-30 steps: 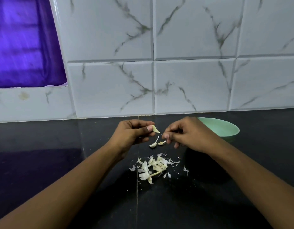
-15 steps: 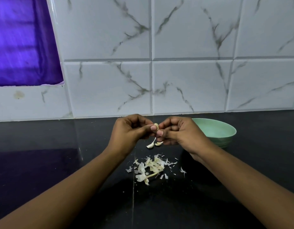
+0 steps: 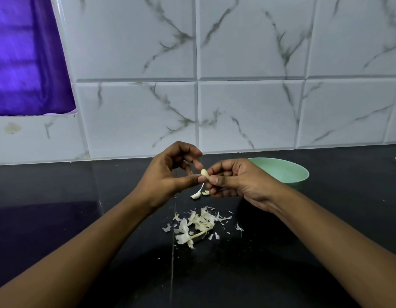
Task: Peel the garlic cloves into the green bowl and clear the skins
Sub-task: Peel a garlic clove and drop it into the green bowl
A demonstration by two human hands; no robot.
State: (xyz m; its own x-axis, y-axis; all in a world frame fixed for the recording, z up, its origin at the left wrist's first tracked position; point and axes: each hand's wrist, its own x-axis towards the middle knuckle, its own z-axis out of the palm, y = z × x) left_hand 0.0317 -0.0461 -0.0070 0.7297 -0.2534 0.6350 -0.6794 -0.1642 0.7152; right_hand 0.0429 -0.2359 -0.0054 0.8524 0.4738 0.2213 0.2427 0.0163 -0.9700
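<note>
The left hand [image 3: 170,175] and right hand [image 3: 239,182] pinch one garlic clove [image 3: 204,172] between fingertips above the tabletop [image 3: 59,196], near the green bowl [image 3: 283,172] and loose skins [image 3: 199,223].

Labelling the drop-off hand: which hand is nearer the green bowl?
Right. The right hand overlaps the left rim of the green bowl in view. The left hand is farther left, on the other side of the garlic clove that both hands pinch.

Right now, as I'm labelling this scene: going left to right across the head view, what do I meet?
Purple curtain → left hand → pale garlic clove pinched between both hands → right hand → round pale green bowl.
</note>
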